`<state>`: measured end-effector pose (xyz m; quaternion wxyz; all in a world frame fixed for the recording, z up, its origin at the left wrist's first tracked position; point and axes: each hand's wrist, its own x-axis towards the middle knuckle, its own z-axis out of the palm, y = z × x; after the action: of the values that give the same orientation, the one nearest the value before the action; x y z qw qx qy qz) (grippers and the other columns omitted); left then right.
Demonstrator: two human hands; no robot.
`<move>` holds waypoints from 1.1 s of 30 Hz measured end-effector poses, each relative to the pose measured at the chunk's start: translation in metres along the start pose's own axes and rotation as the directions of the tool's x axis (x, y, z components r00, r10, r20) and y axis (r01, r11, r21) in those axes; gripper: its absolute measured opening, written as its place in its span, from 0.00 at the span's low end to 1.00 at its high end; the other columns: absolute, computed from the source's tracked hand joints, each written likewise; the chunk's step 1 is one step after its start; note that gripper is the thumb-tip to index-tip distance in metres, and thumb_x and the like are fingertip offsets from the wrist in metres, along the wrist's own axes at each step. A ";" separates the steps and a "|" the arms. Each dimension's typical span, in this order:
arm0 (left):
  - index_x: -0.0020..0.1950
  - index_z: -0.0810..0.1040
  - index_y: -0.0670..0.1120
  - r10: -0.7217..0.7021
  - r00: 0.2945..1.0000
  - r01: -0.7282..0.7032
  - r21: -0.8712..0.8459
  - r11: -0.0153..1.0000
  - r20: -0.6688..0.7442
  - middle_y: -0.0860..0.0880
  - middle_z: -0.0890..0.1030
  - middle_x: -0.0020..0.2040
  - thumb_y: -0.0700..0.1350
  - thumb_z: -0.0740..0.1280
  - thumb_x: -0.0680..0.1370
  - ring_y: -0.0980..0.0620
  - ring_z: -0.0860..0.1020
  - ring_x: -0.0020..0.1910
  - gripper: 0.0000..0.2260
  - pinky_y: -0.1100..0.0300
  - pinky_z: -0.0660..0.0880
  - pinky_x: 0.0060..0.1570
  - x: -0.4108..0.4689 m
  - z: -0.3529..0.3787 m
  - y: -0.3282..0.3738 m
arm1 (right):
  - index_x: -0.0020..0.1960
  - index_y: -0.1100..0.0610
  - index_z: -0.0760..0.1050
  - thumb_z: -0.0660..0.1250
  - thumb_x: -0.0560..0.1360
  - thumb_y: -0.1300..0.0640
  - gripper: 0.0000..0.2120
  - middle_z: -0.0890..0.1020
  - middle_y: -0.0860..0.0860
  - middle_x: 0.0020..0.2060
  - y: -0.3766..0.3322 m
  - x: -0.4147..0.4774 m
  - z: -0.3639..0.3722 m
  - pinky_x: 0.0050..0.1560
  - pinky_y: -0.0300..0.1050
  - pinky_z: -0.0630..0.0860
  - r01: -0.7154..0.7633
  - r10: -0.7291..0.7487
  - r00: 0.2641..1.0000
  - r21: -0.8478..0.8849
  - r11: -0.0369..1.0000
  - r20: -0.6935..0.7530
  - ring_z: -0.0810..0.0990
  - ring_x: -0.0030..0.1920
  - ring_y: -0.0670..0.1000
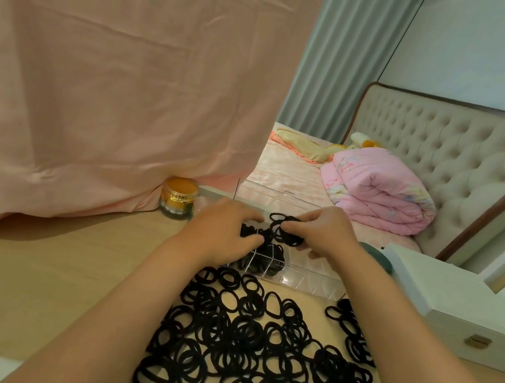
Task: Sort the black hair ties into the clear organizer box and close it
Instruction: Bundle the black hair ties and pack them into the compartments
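A large pile of black hair ties lies spread on the wooden table in front of me. Behind it stands the clear organizer box with its lid raised upright at the back. Several left compartments hold black ties; the right compartments look bare. My right hand pinches a small bunch of ties above the box. My left hand hovers over the left compartments with curled fingers touching the ties there; what it holds is hidden.
A gold-lidded jar stands left of the box against a hanging pink cloth. A white case with a brass latch sits to the right. A bed with a pink quilt lies beyond the table.
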<state>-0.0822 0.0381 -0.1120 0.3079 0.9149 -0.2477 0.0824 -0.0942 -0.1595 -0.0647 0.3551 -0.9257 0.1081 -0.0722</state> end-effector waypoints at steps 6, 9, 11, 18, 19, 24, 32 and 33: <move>0.78 0.64 0.55 0.046 0.991 -0.056 0.084 0.995 0.126 0.52 0.68 0.76 0.60 0.64 0.79 0.51 0.61 0.76 0.28 0.49 0.59 0.76 0.000 0.019 -0.006 | 0.48 0.52 0.84 0.72 0.74 0.42 0.14 0.84 0.49 0.39 -0.007 0.015 0.034 0.36 0.43 0.75 0.010 -0.051 0.997 -0.572 0.820 -0.056 0.82 0.42 0.51; 0.78 0.64 0.55 0.049 0.991 -0.058 0.075 0.995 0.121 0.52 0.67 0.76 0.59 0.63 0.79 0.51 0.60 0.76 0.28 0.50 0.59 0.76 0.000 0.021 -0.008 | 0.52 0.54 0.82 0.69 0.76 0.40 0.18 0.83 0.52 0.44 -0.008 0.024 0.036 0.41 0.46 0.77 0.013 -0.008 1.000 -0.640 0.768 0.011 0.82 0.47 0.55; 0.78 0.64 0.55 0.057 0.992 -0.065 0.064 0.996 0.114 0.53 0.68 0.76 0.59 0.64 0.79 0.52 0.61 0.75 0.28 0.50 0.60 0.75 0.001 0.021 -0.009 | 0.57 0.56 0.81 0.65 0.79 0.40 0.20 0.82 0.55 0.50 -0.003 0.026 0.033 0.51 0.51 0.79 0.068 0.006 0.994 -0.650 0.757 0.111 0.80 0.54 0.57; 0.76 0.67 0.55 0.046 0.992 -0.052 0.046 0.998 0.114 0.52 0.70 0.74 0.57 0.64 0.79 0.52 0.61 0.74 0.26 0.51 0.61 0.74 0.002 0.023 -0.008 | 0.59 0.51 0.82 0.64 0.80 0.46 0.14 0.81 0.53 0.52 -0.001 0.018 0.027 0.49 0.50 0.79 0.079 -0.018 0.996 -0.727 0.682 0.091 0.79 0.53 0.56; 0.75 0.67 0.54 0.045 0.992 -0.051 0.046 0.998 0.117 0.51 0.70 0.74 0.56 0.64 0.79 0.51 0.61 0.74 0.25 0.51 0.61 0.74 0.002 0.023 -0.007 | 0.56 0.53 0.82 0.67 0.78 0.48 0.12 0.82 0.52 0.49 -0.003 0.019 0.031 0.44 0.47 0.78 0.034 0.014 0.998 -0.719 0.694 0.060 0.80 0.50 0.55; 0.74 0.68 0.55 0.045 0.991 -0.050 0.036 0.998 0.126 0.51 0.70 0.73 0.54 0.63 0.79 0.52 0.61 0.74 0.23 0.51 0.62 0.73 -0.001 0.023 -0.008 | 0.57 0.59 0.77 0.64 0.78 0.60 0.09 0.78 0.53 0.47 -0.008 0.017 0.047 0.48 0.47 0.78 0.064 0.063 0.989 -0.768 0.637 0.134 0.78 0.47 0.54; 0.76 0.64 0.55 0.037 0.992 -0.046 0.070 0.996 0.121 0.51 0.70 0.74 0.55 0.63 0.78 0.50 0.63 0.73 0.26 0.50 0.62 0.74 0.001 0.023 -0.005 | 0.72 0.58 0.75 0.56 0.80 0.67 0.23 0.76 0.54 0.71 -0.009 0.012 -0.003 0.70 0.47 0.68 0.181 -0.028 0.951 -0.483 0.856 0.307 0.73 0.71 0.55; 0.76 0.64 0.55 0.037 0.992 -0.046 0.077 0.996 0.118 0.51 0.70 0.74 0.56 0.63 0.78 0.50 0.63 0.73 0.27 0.50 0.61 0.74 0.001 0.023 -0.005 | 0.73 0.57 0.74 0.56 0.79 0.67 0.25 0.74 0.53 0.72 -0.007 0.008 -0.006 0.71 0.46 0.66 0.220 -0.089 0.952 -0.456 0.862 0.292 0.71 0.73 0.54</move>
<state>-0.0791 0.0276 -0.1330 0.2544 0.9244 -0.2807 0.0452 -0.0871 -0.1601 -0.0551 0.1166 -0.9919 -0.0003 0.0509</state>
